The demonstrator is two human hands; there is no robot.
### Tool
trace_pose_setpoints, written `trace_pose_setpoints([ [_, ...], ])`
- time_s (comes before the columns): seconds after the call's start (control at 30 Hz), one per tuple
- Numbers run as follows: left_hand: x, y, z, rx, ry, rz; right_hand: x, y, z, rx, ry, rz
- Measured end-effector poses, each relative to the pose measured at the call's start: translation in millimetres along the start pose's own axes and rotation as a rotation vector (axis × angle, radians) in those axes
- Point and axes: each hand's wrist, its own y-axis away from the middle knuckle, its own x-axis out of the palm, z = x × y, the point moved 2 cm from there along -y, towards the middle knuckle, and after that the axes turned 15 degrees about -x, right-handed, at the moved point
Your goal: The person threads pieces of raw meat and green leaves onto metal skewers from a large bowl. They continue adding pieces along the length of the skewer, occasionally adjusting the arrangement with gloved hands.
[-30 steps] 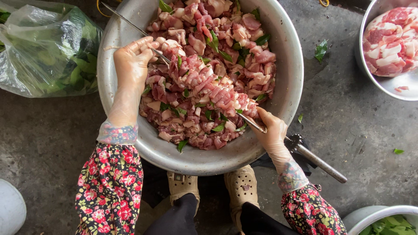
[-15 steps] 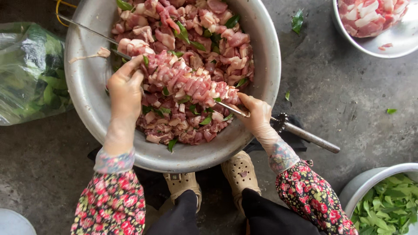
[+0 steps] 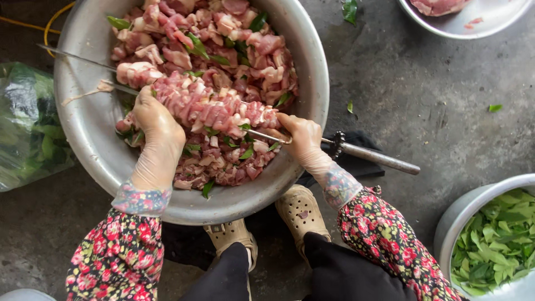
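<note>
A long metal skewer (image 3: 372, 155) lies across a big metal basin (image 3: 89, 139) full of raw pink meat pieces (image 3: 234, 39) and green leaves. A thick row of meat slices (image 3: 214, 108) is threaded on the skewer. My left hand (image 3: 156, 134), in a thin clear glove, presses against the left end of that row. My right hand (image 3: 301, 139), also gloved, grips the skewer at the row's right end, just inside the basin rim. The skewer's pointed tip sticks out over the far left rim.
A clear bag of green leaves (image 3: 30, 131) lies left of the basin. A bowl of green leaves (image 3: 496, 239) stands at the lower right, a bowl with meat (image 3: 462, 14) at the top right. My beige clogs (image 3: 301, 212) rest on the concrete floor below the basin.
The view has shifted so the basin sits further left and higher. Both hands have slid closer along the skewer, packing the meat row tighter.
</note>
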Motion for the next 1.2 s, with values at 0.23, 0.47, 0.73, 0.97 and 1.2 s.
trace_pose_setpoints([
  [0.23, 22, 69, 35, -0.142, -0.029, -0.024, 3, 3, 3, 0.003, -0.030, 0.012],
  [0.47, 25, 79, 81, -0.028, -0.157, -0.067, 10, 5, -5, -0.017, -0.003, 0.035],
  [0.73, 47, 91, 23, -0.144, -0.375, 0.127, -7, -18, -7, 0.046, -0.112, 0.130],
  [0.97, 18, 117, -8, -0.383, -0.451, 0.265, -38, -25, -1, -0.038, -0.005, 0.085],
  [1.2, 42, 153, -50, -0.338, -0.460, 0.391, -92, -38, 22, -0.004, 0.150, 0.227],
])
